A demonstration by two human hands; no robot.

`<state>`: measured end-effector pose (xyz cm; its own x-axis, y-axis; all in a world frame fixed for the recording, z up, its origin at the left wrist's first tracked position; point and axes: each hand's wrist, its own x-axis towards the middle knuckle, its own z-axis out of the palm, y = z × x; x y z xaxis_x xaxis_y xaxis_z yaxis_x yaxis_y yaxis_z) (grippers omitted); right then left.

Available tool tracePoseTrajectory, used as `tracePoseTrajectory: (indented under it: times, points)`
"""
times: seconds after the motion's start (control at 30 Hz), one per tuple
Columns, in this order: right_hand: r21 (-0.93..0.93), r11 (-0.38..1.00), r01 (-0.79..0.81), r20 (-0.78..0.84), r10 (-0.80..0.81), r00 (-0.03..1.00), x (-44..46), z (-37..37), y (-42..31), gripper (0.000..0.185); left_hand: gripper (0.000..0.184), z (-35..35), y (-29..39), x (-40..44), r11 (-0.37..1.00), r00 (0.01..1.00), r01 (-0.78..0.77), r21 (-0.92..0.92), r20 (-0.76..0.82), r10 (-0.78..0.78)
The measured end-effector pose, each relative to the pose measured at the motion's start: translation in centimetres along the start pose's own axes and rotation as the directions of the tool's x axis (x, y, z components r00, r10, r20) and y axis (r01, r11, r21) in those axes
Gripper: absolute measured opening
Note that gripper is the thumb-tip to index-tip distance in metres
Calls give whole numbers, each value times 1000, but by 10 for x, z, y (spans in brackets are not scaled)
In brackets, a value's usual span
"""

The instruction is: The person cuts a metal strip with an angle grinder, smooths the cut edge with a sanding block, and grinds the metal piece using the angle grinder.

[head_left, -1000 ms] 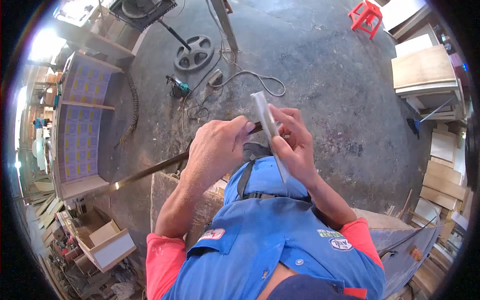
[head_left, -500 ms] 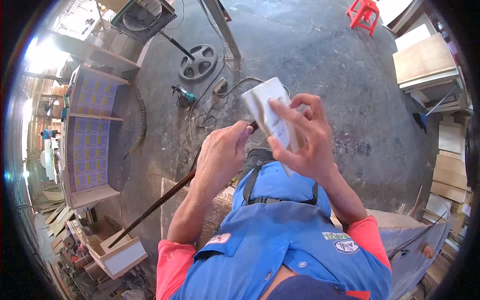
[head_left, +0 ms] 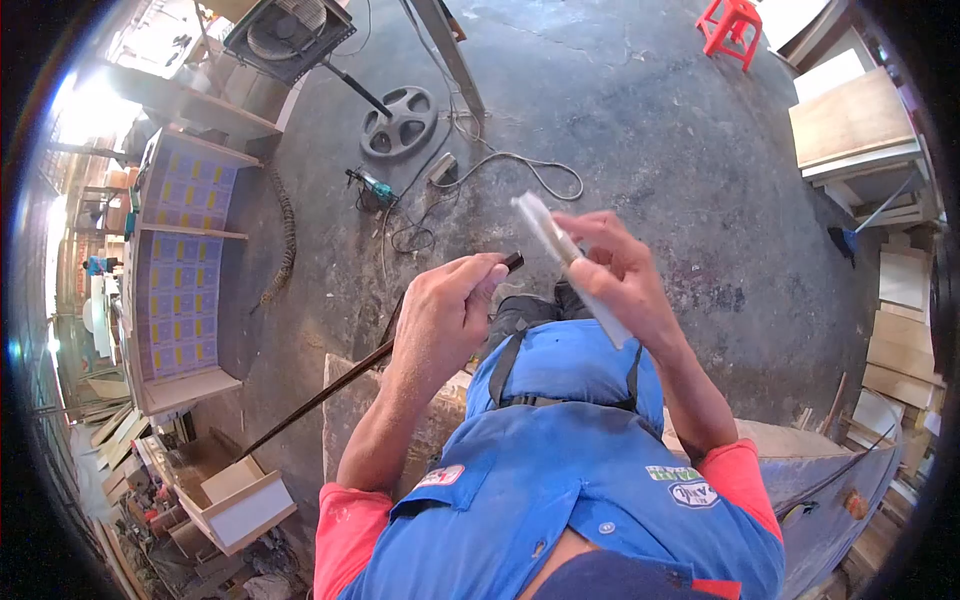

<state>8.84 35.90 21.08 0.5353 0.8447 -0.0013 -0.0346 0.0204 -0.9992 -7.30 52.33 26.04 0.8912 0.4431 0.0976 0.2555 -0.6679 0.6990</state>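
A long, thin dark strip (head_left: 320, 400) runs from the lower left up through my left hand (head_left: 437, 312), which is closed around it. The strip's short end pokes out past my thumb and fingertips. My right hand (head_left: 625, 285) grips a folded white sheet (head_left: 543, 226) between thumb and fingers, turned nearly edge-on. The sheet is a little to the right of the strip's end and apart from it. What the sheet is made of cannot be made out.
On the floor ahead lie a green power tool (head_left: 372, 186), cables and a round fan base (head_left: 398, 124). A red stool (head_left: 731, 32) stands at the far right. To the left are a shelf cabinet (head_left: 185, 270) and a wooden drawer (head_left: 240, 505).
My right hand has turned the white sheet from showing its broad face to nearly edge-on and brought it slightly lower. My left hand stays nearly in place; the strip has shifted slightly.
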Motion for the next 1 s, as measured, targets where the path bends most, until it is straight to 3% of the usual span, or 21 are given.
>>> tracePoseTrajectory:
  times: [0.03,0.17,0.2,0.37,0.47,0.57,0.8,1.0]
  points:
    - [141,990,-3,-20,6,1000,-3,-1,-6,47,19,3,-1,-3,999,998,-47,-7,-46,46]
    - [23,999,-30,40,29,999,-4,8,-8,46,20,-7,10,2,1000,997,-8,-3,-78,8]
    - [-227,971,70,33,-64,997,-1,-2,14,47,20,-11,9,1,999,998,1,46,-70,2]
    - [-236,946,222,-51,-240,969,0,-18,-4,55,20,-21,14,-4,982,1000,2,188,16,-6]
    - [-413,774,479,127,-472,873,13,-17,-15,65,19,-24,13,-3,965,994,-85,250,87,65]
    - [-453,729,513,192,-482,855,18,-12,-12,67,19,-22,10,-3,948,983,-166,271,125,137]
    - [-470,679,564,195,-544,816,17,-10,-12,69,17,-24,15,-4,948,979,-170,269,159,131]
    - [-643,467,607,422,-444,790,2,-42,8,70,21,-53,21,-6,920,973,-232,315,60,225]
